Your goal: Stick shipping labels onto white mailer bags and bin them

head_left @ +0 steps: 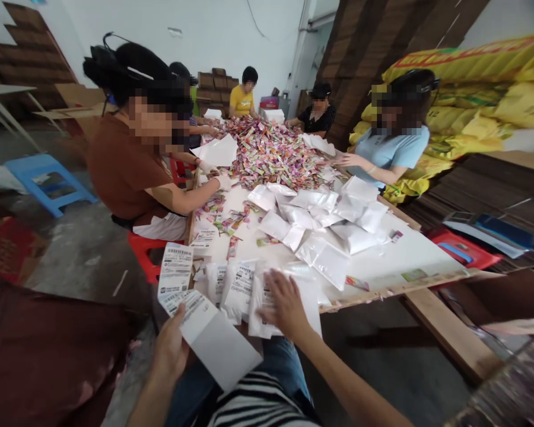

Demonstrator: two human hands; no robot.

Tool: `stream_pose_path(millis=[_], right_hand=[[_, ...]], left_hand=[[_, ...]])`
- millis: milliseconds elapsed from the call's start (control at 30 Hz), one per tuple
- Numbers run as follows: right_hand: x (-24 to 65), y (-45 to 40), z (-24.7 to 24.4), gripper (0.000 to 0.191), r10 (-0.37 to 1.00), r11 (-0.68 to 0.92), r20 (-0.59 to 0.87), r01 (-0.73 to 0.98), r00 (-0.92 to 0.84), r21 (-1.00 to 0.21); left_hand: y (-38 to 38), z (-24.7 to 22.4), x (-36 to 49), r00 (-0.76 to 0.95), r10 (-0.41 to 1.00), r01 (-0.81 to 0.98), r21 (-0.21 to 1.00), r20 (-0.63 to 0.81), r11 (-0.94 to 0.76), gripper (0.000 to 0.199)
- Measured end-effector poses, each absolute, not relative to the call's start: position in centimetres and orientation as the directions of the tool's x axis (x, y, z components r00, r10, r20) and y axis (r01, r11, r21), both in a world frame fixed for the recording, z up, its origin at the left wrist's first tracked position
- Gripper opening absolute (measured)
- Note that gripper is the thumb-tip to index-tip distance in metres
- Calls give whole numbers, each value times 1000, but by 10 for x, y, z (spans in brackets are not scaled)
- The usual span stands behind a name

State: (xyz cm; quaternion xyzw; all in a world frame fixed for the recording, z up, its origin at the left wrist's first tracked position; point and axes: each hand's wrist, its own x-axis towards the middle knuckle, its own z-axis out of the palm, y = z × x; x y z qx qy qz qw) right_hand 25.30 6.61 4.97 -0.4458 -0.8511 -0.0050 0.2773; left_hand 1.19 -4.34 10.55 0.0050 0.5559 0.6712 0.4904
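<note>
My left hand [172, 343] grips a folded strip of white shipping labels [220, 341], printed with barcodes, over my lap. One printed end of the strip stands up toward the table edge. My right hand [289, 305] lies with fingers spread on a white plastic packet [309, 311] at the near edge of the table. Beside that packet, to the left, a labelled packet [239, 286] and another one rest partly overlapped. Behind them is a heap of white packets [323, 216] with no labels showing.
A large pile of small colourful sachets [271, 151] covers the table's far part. A co-worker in brown [120, 160] reaches in from the left; a person in light blue [396, 148] sits on the right, others farther back. A red tray [465, 248] stands right of the table [409, 249].
</note>
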Motion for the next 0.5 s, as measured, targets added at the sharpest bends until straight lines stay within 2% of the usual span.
stream_pose_path(millis=[67, 133, 233, 300, 500], right_hand=[[255, 65, 48, 98, 712, 682, 367, 714, -599, -159], [257, 81, 54, 106, 732, 677, 261, 716, -630, -171], [249, 125, 65, 96, 831, 557, 179, 785, -527, -272], [236, 152, 70, 87, 861, 507, 151, 797, -485, -328], [208, 171, 70, 63, 770, 619, 128, 685, -625, -383]], left_hand=[[-42, 99, 15, -523, 687, -612, 783, -505, 110, 26], [-38, 89, 16, -520, 713, -562, 817, -469, 128, 28], [-32, 72, 19, -467, 762, -494, 847, -449, 196, 29], [-28, 64, 22, -411, 783, -514, 828, -466, 223, 26], [-21, 59, 27, -365, 816, -603, 782, -448, 160, 23]])
